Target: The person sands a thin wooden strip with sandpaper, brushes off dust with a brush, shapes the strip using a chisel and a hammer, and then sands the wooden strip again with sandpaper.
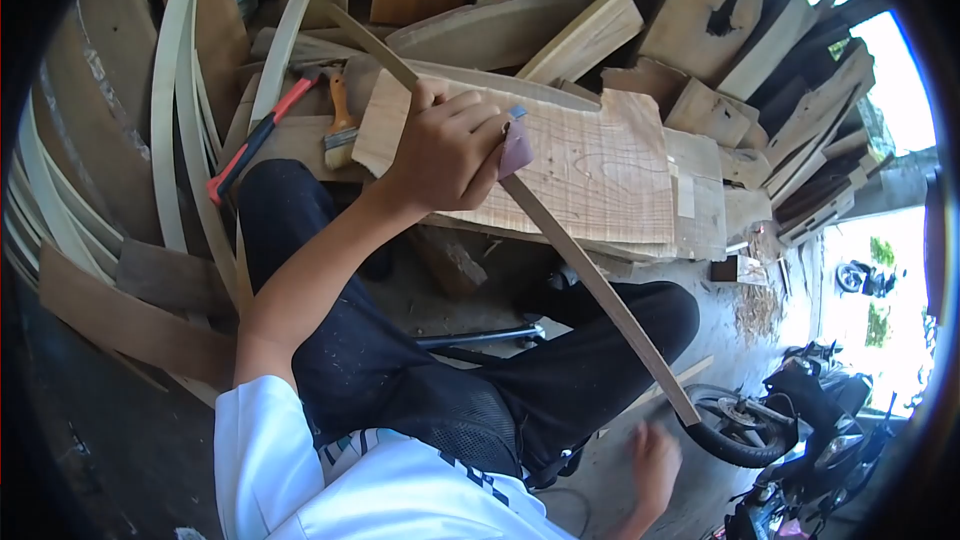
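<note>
The left hand [450,145] is closed firmly around the strip [600,290], a long, thin length of wood. A purple piece [516,148] pokes out by its fingers, against the strip. The strip slants across the view, its far end above the stacked wood and its near end past the right knee, both ends clear of the grip. The right hand [655,465] is near that lower end, fingers bent; it is blurred, and I cannot tell how far open it is or whether it has hold of anything.

Beneath the strip, the board [590,165] lies flat on other boards as a low tabletop, its pale face marked with wavy grain and its far edge notched. Just beside its left end lie a brush [341,135] with a wooden handle and a red-and-black tool [262,133]. Curved slats [163,130] stand at the left, and planks [700,15] of many shapes lean along the back.

The person sits with knees apart, a metal tube [480,337] low between the legs. On the grey floor [715,325] to the right, shavings [760,310] lie near a small block [738,270]. A motorbike [830,410] stands farther right, and 1 more bike [865,278] shows in the bright opening beyond.
</note>
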Motion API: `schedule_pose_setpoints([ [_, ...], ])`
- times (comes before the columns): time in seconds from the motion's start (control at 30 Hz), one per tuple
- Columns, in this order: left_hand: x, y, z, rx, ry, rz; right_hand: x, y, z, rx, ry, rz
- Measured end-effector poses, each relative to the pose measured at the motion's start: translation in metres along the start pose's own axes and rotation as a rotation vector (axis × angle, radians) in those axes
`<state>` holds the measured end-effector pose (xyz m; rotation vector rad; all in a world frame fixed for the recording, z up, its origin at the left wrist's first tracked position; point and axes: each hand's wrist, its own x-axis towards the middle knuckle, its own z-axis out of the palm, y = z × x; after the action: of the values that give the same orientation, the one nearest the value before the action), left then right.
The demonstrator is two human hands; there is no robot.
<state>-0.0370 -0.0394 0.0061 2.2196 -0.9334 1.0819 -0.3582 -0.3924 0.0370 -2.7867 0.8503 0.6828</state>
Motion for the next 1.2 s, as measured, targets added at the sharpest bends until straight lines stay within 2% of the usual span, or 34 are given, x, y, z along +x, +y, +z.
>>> schedule_pose_setpoints([
  [0.03,0.001,0.003,-0.001,-0.011,0.004,-0.016,0.007,-0.033,-0.018,-0.033,0.274,-0.274],
  [0.1,0.002,0.005,-0.004,-0.006,-0.015,-0.018,0.029,-0.093,-0.032,0.297,0.254,-0.493],
  [0.17,-0.003,0.011,-0.003,-0.007,-0.047,-0.037,0.053,-0.14,-0.025,0.502,0.161,-0.872],
  [0.2,-0.007,0.015,0.002,0.002,-0.032,-0.034,0.061,-0.166,-0.019,0.842,0.024,-0.983],
  [0.23,-0.008,0.022,0.004,0.009,-0.022,-0.028,0.07,-0.19,-0.01,1.087,0.022,-1.095],
  [0.3,-0.005,0.023,0.0,0.017,-0.038,0.025,0.093,-0.223,-0.004,1.48,0.011,-1.008],
  [0.33,-0.006,0.017,0.002,0.05,-0.052,-0.01,0.098,-0.24,-0.01,1.607,0.122,-1.019],
  [0.4,-0.006,-0.004,0.003,0.116,-0.052,-0.068,0.107,-0.258,-0.033,2.013,0.028,-0.94],
  [0.43,-0.006,-0.016,0.001,0.134,-0.046,-0.075,0.105,-0.262,-0.051,2.113,-0.048,-0.898],
  [0.47,-0.006,-0.023,0.0,0.151,-0.041,-0.086,0.117,-0.263,-0.056,2.196,-0.167,-0.975],
  [0.5,-0.008,-0.016,0.001,0.189,-0.07,-0.092,0.127,-0.263,-0.06,2.274,-0.292,-1.047],
  [0.53,-0.01,0.003,0.01,0.283,-0.012,-0.061,0.129,-0.265,-0.067,2.43,-0.391,-0.932],
  [0.57,-0.009,0.029,0.016,0.254,-0.087,-0.138,0.136,-0.261,-0.068,2.514,-0.458,-0.945],
  [0.6,-0.008,0.051,0.022,0.146,-0.065,-0.141,0.143,-0.257,-0.068,2.595,-0.529,-0.948],
  [0.63,-0.003,0.053,0.021,0.144,-0.066,-0.145,0.138,-0.257,-0.077,2.67,-0.388,-0.803],
  [0.7,0.004,0.053,0.021,0.202,-0.075,-0.095,0.134,-0.248,-0.088,2.606,-0.203,-0.874],
  [0.73,0.004,0.039,0.025,0.211,-0.075,-0.125,0.136,-0.238,-0.098,2.67,-0.096,-0.889],
  [0.8,0.002,0.003,0.024,0.246,0.037,-0.083,0.157,-0.212,-0.115,2.604,-0.094,-1.222],
  [0.83,0.004,-0.008,0.023,0.234,0.102,-0.056,0.159,-0.211,-0.116,2.612,-0.096,-1.248],
  [0.87,0.005,-0.006,0.025,0.23,0.104,-0.053,0.157,-0.216,-0.113,2.638,-0.007,-1.112],
  [0.9,0.007,0.002,0.023,0.258,0.005,-0.094,0.152,-0.228,-0.105,2.656,0.074,-0.976],
  [0.93,0.006,0.01,0.022,0.287,-0.098,-0.137,0.147,-0.243,-0.092,2.646,-0.039,-1.013],
  [1.0,0.009,0.046,0.04,0.186,0.007,-0.107,0.133,-0.278,-0.069,2.604,-0.315,-1.063],
  [1.03,0.008,0.054,0.043,0.139,0.041,-0.077,0.132,-0.279,-0.071,2.519,-0.229,-1.128],
  [1.1,0.009,0.038,0.034,0.177,-0.023,-0.109,0.141,-0.265,-0.089,2.637,-0.185,-0.978],
  [1.13,0.008,0.019,0.025,0.235,-0.042,-0.127,0.154,-0.249,-0.102,2.671,-0.038,-0.907],
  [1.2,0.004,-0.021,0.01,0.277,0.02,-0.098,0.189,-0.204,-0.112,2.672,-0.188,-1.308],
])
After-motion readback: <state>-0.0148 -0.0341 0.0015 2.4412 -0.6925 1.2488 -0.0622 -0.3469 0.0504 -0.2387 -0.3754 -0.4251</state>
